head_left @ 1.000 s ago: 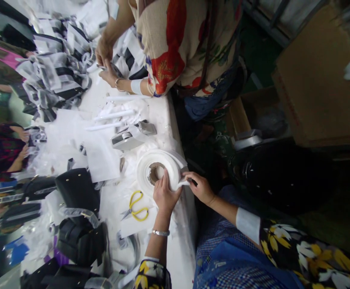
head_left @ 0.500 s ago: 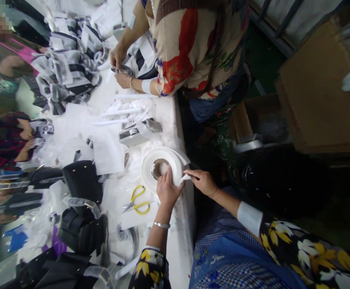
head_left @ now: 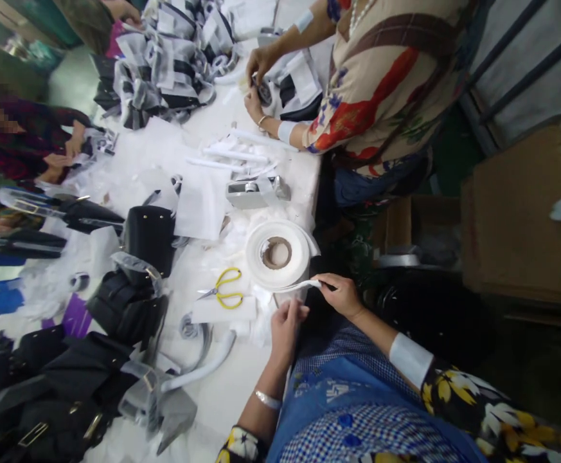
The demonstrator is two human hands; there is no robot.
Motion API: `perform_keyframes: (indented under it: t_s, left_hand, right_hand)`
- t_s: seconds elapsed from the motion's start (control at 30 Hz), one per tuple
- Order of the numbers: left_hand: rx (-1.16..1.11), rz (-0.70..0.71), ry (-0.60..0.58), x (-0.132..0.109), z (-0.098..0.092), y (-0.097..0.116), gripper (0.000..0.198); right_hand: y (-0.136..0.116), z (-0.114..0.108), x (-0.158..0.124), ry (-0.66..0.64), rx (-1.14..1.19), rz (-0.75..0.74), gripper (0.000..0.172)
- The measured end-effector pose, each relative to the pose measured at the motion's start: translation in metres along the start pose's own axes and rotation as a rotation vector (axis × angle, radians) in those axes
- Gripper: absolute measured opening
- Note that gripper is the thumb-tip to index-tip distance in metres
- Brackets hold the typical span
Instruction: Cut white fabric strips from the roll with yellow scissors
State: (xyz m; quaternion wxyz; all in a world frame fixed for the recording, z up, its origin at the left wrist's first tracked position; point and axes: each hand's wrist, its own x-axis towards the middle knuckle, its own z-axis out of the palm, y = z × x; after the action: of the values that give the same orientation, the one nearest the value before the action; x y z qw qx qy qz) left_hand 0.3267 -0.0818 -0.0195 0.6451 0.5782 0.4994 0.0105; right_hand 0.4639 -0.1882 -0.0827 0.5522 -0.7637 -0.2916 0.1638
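Observation:
A wide roll of white strip material (head_left: 300, 254) with a cardboard core (head_left: 287, 253) lies flat near the table's front edge. My right hand (head_left: 342, 296) pinches the strip's loose end (head_left: 304, 284), which runs off the roll's near side. Just below that strip is my left hand (head_left: 287, 325), fingers loosely bent and apart, with nothing seen in it. Yellow-handled scissors (head_left: 229, 292) lie left of the roll, partly over a white sheet (head_left: 222, 311), their blades pointing left.
Beyond the roll stands a grey tape dispenser (head_left: 249, 195). Black bags (head_left: 149, 238) and wrapping crowd the table's left side. A co-worker in a flowered top (head_left: 376, 96) handles something at the far side. Cardboard boxes (head_left: 516, 212) stand at right.
My left hand has come off the roll and drawn back toward me. My right hand still pinches the strip end, with a longer length now pulled free. The camera view has shifted.

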Motion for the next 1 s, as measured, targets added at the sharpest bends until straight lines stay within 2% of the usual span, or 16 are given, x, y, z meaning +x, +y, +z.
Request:
perform_keyframes:
  t_s: [0.07,0.13,0.2,0.3,0.47,0.63,0.77,0.87,0.93,1.0]
  left_hand:
    - [-0.39,-0.332,-0.122,-0.007,0.013,-0.014,0.045]
    - [-0.736,-0.456,-0.208,-0.005,0.026,-0.021,0.046]
    - [-0.994,-0.407,-0.233,0.0,0.036,-0.021,0.049]
    - [-1.204,-0.277,-0.135,0.005,0.042,-0.017,0.047]
    - [-1.317,-0.195,0.077,0.003,0.034,-0.02,0.025]
    - [-1.393,-0.176,0.091,-0.005,0.022,-0.022,0.021]
    - [-1.37,-0.178,0.06,-0.008,0.017,-0.019,0.031]
    - [-1.37,-0.225,0.156,-0.007,0.015,-0.019,0.028]
    - [-1.329,-0.207,0.223,-0.008,0.012,-0.018,0.027]
    - [-1.225,-0.161,0.231,-0.01,0.006,-0.015,0.034]
  right_hand:
    - [-0.012,-0.004,-0.01,-0.02,-0.029,0.016,0.022]
    - [-0.026,-0.006,-0.02,-0.049,-0.061,0.032,0.023]
    - [-0.04,-0.008,-0.028,-0.078,-0.084,0.037,0.023]
    - [-0.057,-0.006,-0.036,-0.106,-0.078,0.094,0.02]
    - [-0.065,0.001,-0.042,-0.127,0.176,0.429,0.023]
    - [-0.065,0.0,-0.042,-0.289,0.329,0.593,0.033]
    - [-0.067,0.0,-0.035,-0.465,0.341,0.649,0.033]
    - [-0.071,-0.001,-0.026,-0.658,0.35,0.696,0.033]
    - [-0.076,-0.003,-0.015,-0.829,0.365,0.715,0.034]
    - [-0.084,-0.002,0.001,-0.946,0.389,0.725,0.037]
